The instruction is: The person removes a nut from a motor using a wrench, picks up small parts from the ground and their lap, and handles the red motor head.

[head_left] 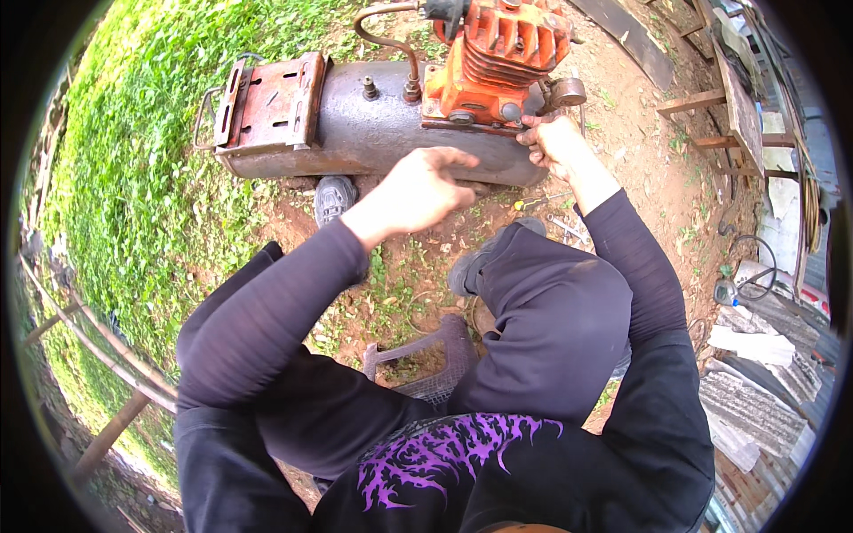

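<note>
1. Right hand (553, 147): fingers bent and drawn close together; fingertips at the lower right corner of the orange compressor pump (498, 75); whether they pinch a small part there, cannot tell.
2. Left hand (413, 194): half open, index finger extended, the others loosely curled; nothing seen in its grasp; it lies in front of the grey air tank (378, 115), contact unclear.
3. Pump, count one: finned, upright, seated on the right end of the tank; tank, count one, lying on its side.
4. On the tank: one red slotted mounting plate (274, 102), left end; one upright fitting (369, 88), between plate and pump; one curved pipe (382, 10).
5. Ground: two shoes (335, 197); one yellow-handled tool (520, 205); silver wrenches (571, 229) near it, too small to count surely.
</note>
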### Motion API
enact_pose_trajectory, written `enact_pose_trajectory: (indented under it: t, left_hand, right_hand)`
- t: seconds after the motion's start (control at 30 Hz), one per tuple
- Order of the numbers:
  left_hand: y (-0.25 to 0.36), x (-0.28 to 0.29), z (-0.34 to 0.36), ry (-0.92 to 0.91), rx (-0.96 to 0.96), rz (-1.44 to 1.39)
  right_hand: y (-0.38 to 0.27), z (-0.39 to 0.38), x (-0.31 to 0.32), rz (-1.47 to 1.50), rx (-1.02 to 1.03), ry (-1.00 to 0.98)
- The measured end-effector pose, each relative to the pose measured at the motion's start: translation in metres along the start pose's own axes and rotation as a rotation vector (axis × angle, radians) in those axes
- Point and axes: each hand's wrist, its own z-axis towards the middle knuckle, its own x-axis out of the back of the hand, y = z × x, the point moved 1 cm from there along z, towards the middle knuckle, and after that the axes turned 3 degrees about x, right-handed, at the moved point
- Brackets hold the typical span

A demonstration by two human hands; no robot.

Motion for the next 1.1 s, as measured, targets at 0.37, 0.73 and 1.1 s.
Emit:
enact_pose_trajectory:
  t: [0.37, 0.73, 1.1]
  left_hand:
    - [-0.01, -0.084, 0.101, -0.094, 0.026, -0.997]
    - [-0.016, -0.078, 0.105, -0.133, -0.025, -1.152]
    - [-0.018, -0.072, 0.109, -0.251, -0.026, -1.419]
  right_hand:
    - [0.009, 0.01, 0.027, 0.523, -0.181, -0.293]
    - [0.009, 0.008, 0.03, 0.536, -0.157, -0.295]
    - [0.014, 0.011, 0.031, 0.568, -0.16, -0.289]
